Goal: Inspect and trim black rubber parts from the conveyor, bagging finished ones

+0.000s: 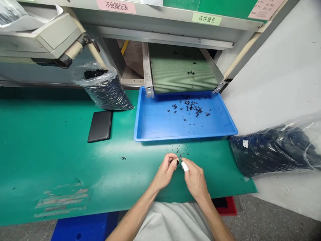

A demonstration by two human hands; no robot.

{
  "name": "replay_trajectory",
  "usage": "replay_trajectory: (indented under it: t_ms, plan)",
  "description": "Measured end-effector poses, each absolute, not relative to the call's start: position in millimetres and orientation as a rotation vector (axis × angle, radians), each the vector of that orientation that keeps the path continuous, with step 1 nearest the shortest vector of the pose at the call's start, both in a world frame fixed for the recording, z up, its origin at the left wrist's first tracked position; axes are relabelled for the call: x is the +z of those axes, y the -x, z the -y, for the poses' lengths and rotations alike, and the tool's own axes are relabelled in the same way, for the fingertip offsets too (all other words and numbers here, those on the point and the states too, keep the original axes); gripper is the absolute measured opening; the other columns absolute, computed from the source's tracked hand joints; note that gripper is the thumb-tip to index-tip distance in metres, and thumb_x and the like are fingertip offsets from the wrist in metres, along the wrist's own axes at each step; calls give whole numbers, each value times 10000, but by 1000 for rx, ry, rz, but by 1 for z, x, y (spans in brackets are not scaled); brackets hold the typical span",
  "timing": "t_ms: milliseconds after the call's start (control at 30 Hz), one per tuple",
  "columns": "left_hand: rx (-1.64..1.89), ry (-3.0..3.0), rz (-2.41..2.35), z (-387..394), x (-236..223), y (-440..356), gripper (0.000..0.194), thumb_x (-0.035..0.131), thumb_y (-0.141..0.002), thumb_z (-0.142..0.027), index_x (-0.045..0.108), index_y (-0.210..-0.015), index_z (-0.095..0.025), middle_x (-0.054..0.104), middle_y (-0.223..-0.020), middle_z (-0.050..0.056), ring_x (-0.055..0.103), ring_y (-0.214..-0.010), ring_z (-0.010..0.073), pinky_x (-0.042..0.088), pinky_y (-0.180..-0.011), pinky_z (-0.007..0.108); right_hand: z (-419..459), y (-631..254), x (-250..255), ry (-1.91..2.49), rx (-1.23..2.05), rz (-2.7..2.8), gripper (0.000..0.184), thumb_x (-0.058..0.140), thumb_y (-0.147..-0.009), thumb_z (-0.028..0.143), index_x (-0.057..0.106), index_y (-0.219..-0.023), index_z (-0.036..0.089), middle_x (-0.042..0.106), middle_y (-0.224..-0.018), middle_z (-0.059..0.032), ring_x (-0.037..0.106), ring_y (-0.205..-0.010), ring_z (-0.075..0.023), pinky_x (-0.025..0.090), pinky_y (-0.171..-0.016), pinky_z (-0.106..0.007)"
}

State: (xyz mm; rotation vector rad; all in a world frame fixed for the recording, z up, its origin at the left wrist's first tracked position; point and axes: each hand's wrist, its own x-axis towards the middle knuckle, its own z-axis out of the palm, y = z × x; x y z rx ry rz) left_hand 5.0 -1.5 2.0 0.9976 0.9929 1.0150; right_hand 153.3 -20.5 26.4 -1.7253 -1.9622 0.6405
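Observation:
My left hand (pixel 166 171) and my right hand (pixel 196 177) meet over the front of the green table, fingertips almost touching. Fingers and thumb of the left are pinched together, with a black covering at the thumb tip. On the right thumb is a white wrap (pixel 185 166), and that hand is pinched too. A tiny black part (pixel 180 156) shows between the fingertips; its exact shape is too small to make out. Many thin black bits (pixel 178 149) lie scattered on the table just beyond my hands.
Ahead stands a blue tray (pixel 160 129) with clusters of black parts (pixel 192 107), below the end of a green conveyor belt (pixel 180 77). Bags of black parts stand at left (pixel 107 90) and lie at right (pixel 273 150). A black wallet-like case (pixel 100 126) lies left of the tray.

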Motion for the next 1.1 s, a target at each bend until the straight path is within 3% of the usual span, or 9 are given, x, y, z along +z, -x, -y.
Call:
replay_trajectory:
  t_ms: [133, 300, 467, 633, 867, 933, 1000, 1100]
  plan:
    - [983, -943, -976, -3, -1, -2, 280, 461, -898, -437, 478, -1020, -186, 494, -773, -13, 427, -613, 94, 356, -594, 239, 13, -170, 14, 1820, 669, 1922, 337, 335, -915, 192, 577, -1149, 198, 666, -1084, -88, 625, -997, -217, 509, -851, -369]
    - [984, -762, -904, -5, -1, -3, 305, 505, -887, -415, 563, -1016, -145, 538, -701, -6, 497, -622, 98, 394, -644, 252, 7, -200, 5, 1875, 565, 2024, 358, 358, -859, 118, 586, -1113, 228, 648, -1009, -58, 619, -925, -196, 505, -783, -332]
    - [1028, -380, -797, -9, 2, -5, 293, 630, -821, -359, 616, -982, -114, 623, -899, 76, 600, -746, 134, 470, -708, 274, 4, -232, -5, 1864, 322, 2139, 376, 369, -802, 70, 582, -1066, 231, 619, -931, -45, 584, -846, -195, 472, -693, -304]
    - [1035, -183, -781, -14, -2, -2, 254, 640, -817, -307, 641, -952, -92, 653, -956, 124, 643, -874, 196, 505, -777, 300, 10, -246, -19, 1884, 263, 2204, 368, 357, -792, 49, 582, -1036, 207, 605, -939, -69, 542, -852, -217, 452, -791, -363]
    - [1040, -164, -831, -19, -20, 5, 217, 753, -706, -204, 628, -863, -121, 632, -808, 39, 592, -665, 76, 478, -627, 179, 9, -249, -33, 1791, 277, 2226, 420, 336, -792, 31, 537, -1087, 251, 595, -976, -48, 564, -873, -201, 471, -742, -327]
    - [1028, -229, -832, -19, -19, 7, 260, 751, -714, -280, 618, -872, -123, 609, -771, 20, 542, -560, 46, 428, -517, 155, 5, -251, -38, 1776, 232, 2233, 413, 343, -790, 38, 540, -1074, 264, 596, -968, -40, 571, -850, -195, 466, -706, -314]
    - [1000, -306, -824, -20, -13, 8, 321, 699, -749, -405, 604, -899, -137, 555, -694, -21, 402, -408, 6, 281, -374, 148, 0, -255, -46, 1760, 159, 2231, 407, 351, -785, 45, 551, -1058, 271, 604, -954, -34, 577, -818, -191, 454, -674, -304]
    - [950, -359, -825, -23, 1, 9, 397, 615, -769, -544, 574, -868, -161, 443, -584, -72, 209, -330, -11, 95, -338, 175, -9, -260, -62, 1723, 38, 2227, 412, 380, -769, 56, 564, -1061, 282, 624, -935, -25, 590, -770, -180, 430, -632, -285]
